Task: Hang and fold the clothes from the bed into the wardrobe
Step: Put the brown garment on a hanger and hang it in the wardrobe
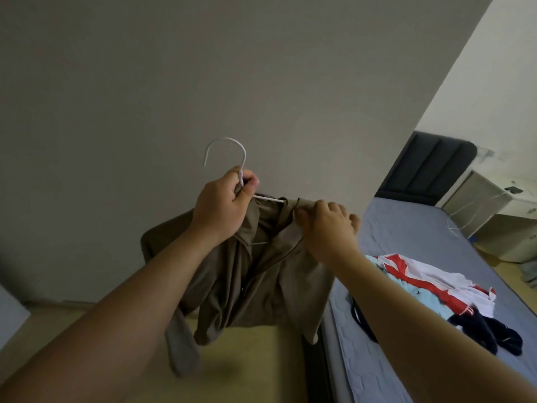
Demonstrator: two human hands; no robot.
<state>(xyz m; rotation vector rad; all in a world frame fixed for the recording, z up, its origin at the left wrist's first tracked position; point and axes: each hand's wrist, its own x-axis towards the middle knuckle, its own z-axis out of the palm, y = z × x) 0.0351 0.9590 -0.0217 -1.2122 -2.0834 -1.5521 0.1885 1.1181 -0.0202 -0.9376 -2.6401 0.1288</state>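
Observation:
A khaki-brown jacket (pixel 255 280) hangs in the air in front of a bare wall, draped partly over a white hanger (pixel 229 158). My left hand (pixel 223 205) grips the hanger's neck just under the hook, together with the jacket's collar. My right hand (pixel 328 225) pinches the jacket's shoulder fabric at the hanger's right end. A pile of clothes lies on the bed (pixel 412 237) to the right: a red and white garment (pixel 421 280), a light blue one (pixel 406 289) and a dark navy one (pixel 488 333). The wardrobe is out of view.
The bed has a blue-grey sheet and a dark padded headboard (pixel 430 167) at its far end. A pale bedside unit (pixel 494 205) stands beyond it at the right. A black strap (pixel 360 318) lies on the mattress. Yellowish floor (pixel 255 367) lies below the jacket.

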